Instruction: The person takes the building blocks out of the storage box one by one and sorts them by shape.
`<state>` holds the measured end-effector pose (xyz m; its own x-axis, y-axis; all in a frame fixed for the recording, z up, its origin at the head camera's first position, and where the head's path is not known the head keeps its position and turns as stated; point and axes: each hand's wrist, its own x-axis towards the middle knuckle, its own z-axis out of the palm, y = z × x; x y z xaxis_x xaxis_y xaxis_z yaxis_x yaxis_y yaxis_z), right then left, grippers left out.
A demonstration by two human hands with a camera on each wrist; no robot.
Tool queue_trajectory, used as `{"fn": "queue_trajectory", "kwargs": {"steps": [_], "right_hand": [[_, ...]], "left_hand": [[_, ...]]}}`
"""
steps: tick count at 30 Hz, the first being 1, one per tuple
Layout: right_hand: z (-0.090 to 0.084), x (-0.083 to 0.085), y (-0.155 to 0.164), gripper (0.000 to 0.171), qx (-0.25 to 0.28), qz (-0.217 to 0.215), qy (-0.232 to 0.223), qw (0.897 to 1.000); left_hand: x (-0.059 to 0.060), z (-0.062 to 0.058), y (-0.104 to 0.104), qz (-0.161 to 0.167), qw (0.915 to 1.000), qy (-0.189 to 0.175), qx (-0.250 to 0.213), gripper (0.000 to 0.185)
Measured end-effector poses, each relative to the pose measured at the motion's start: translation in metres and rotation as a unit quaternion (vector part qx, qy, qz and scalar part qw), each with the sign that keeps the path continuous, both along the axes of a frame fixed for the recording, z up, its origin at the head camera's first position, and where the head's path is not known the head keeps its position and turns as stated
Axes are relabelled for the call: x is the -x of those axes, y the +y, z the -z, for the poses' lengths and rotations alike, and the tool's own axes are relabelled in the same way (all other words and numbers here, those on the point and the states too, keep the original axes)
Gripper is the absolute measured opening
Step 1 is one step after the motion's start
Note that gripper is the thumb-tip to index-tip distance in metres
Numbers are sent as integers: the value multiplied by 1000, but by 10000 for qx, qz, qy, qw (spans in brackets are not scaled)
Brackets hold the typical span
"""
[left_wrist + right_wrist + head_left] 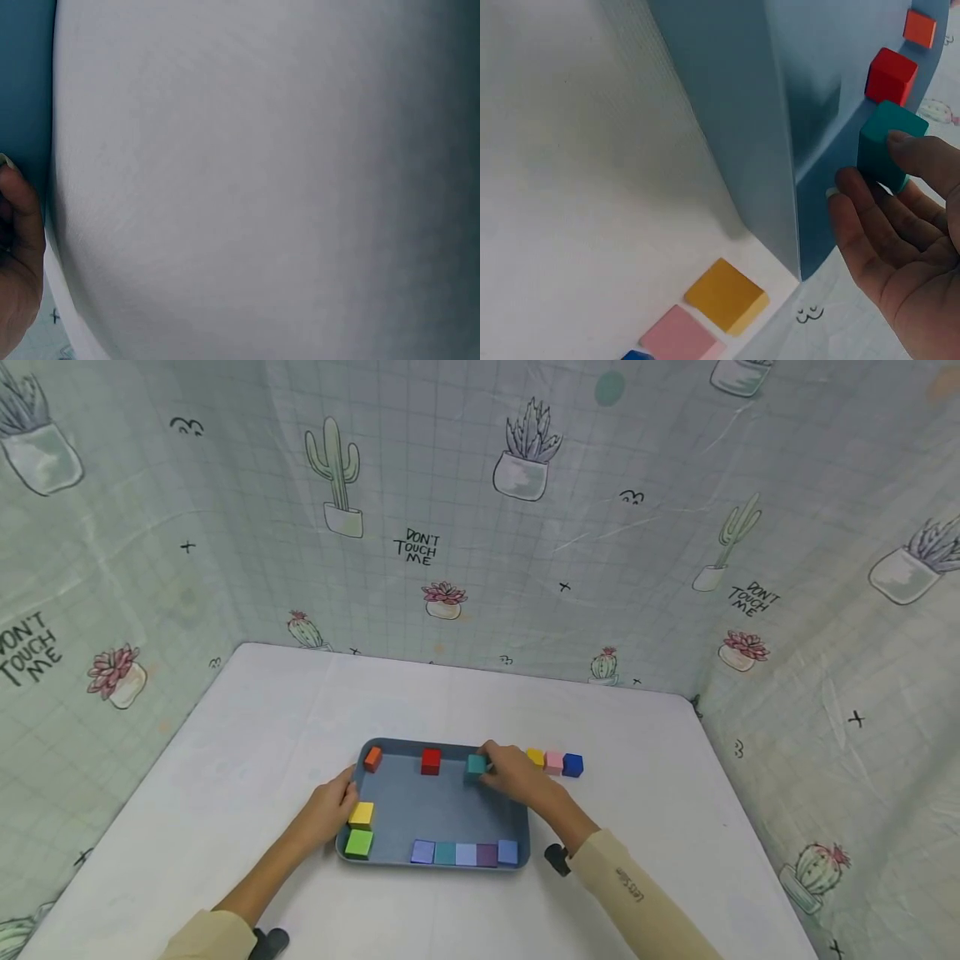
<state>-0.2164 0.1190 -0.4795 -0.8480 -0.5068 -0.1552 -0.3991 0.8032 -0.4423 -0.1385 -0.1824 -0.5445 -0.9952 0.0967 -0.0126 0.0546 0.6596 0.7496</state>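
Near row: five pastel blocks (465, 853) sit side by side along the tray's 6 o'clock edge; a green block (358, 843) and a yellow block (362, 814) stand at its 8 o'clock corner.
Tray: blue tray (442, 806) lies flat on the white surface (225, 777).
Left hand: left hand (330, 806) rests against the tray's 9 o'clock rim, just beside the yellow block; whether the fingers curl over the rim I cannot tell.
Right hand: right hand (513, 774) pinches the teal block (476, 765) between thumb and fingers, at about 1 o'clock in the tray, close to the far rim.
Far row in tray: red block (431, 761) at 12 o'clock, orange block (372, 758) at 11 o'clock.
Outside tray: mustard block (536, 757), pink block (554, 762) and dark blue block (573, 765) line up on the surface beyond the 2 o'clock corner.
Risk: the pinch looks shallow, so the teal block could slip or land tilted against the rim; the right wrist could also brush the mustard block out of line.
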Motion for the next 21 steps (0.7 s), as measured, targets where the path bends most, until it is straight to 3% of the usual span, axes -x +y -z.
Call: {"fn": "queue_trajectory", "kwargs": {"steps": [11, 21], "right_hand": [[-7, 3, 16, 36, 160, 31, 196, 9997], [-13, 6, 31, 34, 240, 242, 99, 9994]], "left_hand": [[-1, -2, 0, -26, 10000, -26, 0, 46], [0, -1, 0, -6, 10000, -35, -18, 46]]}}
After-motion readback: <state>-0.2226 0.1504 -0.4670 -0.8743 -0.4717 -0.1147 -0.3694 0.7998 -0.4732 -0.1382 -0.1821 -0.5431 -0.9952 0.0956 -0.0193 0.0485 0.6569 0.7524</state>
